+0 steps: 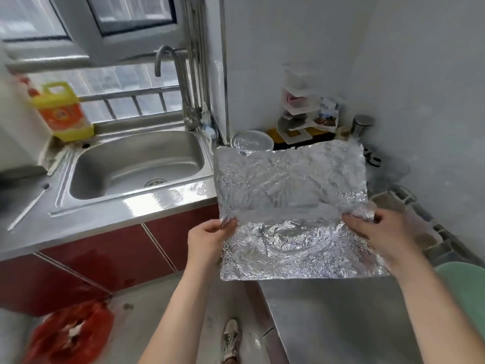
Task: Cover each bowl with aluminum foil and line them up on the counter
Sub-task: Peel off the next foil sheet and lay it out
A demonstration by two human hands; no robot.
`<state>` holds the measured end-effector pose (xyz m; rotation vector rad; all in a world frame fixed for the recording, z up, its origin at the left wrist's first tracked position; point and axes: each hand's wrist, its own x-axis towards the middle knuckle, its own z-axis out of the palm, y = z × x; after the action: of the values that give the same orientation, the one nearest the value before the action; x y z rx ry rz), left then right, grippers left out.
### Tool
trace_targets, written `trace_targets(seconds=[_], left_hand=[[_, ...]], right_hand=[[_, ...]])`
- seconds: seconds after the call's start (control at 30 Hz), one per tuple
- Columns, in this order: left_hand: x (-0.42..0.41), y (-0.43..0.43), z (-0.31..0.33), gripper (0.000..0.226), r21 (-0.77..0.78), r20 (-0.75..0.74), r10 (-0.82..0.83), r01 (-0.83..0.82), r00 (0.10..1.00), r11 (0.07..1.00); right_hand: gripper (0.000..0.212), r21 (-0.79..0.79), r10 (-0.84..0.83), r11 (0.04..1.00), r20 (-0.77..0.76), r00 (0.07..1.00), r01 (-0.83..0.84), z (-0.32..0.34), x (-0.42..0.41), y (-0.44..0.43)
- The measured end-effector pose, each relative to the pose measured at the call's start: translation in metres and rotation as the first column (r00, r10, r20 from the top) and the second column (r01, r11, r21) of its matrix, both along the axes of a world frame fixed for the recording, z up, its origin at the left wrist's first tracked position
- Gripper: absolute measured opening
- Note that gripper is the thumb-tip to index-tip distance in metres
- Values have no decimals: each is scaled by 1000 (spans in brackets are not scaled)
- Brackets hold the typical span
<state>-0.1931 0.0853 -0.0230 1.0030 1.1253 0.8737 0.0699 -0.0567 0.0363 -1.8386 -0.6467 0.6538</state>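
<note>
A large crinkled sheet of aluminum foil (291,195) hangs spread out in the air over the counter corner. My left hand (210,240) pinches its left edge and my right hand (380,235) pinches its right edge, about halfway down the sheet. Behind the foil's top edge a round bowl (252,141) with a shiny foil-like top stands on the counter by the wall. The foil hides whatever lies on the counter under it.
A steel sink (136,164) with a tap (181,82) lies to the left, and a yellow detergent jug (63,111) stands behind it. White racks and jars (301,114) crowd the back corner. A steel counter (341,319) runs along the right. A red bag (70,334) lies on the floor.
</note>
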Motion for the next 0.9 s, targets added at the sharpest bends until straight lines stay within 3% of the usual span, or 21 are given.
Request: trace_targets(seconds=[0.07,0.17,0.3,0.47,0.6,0.73,0.9], left_hand=[[-5,2,4,22,-61,21,-53,54,998,997],[-15,3,8,24,-148,109,-164,179,980,973],[-15,5,13,31,-7,-2,-90,90,996,996],[-7,2,20,19,117,-68,77,-69,995,991],[-17,6,20,10,94,-62,43,-37,997,995],[-5,6,13,15,213,-118,-33,57,992,975],[5,9,0,18,308,-284,-34,124,958,943]], right_hand=[[17,43,-34,998,-73,997,37,-3,-4,-4],[19,78,-28,996,-107,994,36,-7,-10,-7],[14,31,-57,998,-108,992,61,-13,-9,-11],[12,42,-47,998,-164,985,55,-8,-11,-14],[12,35,52,998,-240,969,-45,-4,-16,-12],[30,80,-14,996,-263,965,36,-3,-4,-18],[10,80,-30,996,-204,978,47,-6,4,-18]])
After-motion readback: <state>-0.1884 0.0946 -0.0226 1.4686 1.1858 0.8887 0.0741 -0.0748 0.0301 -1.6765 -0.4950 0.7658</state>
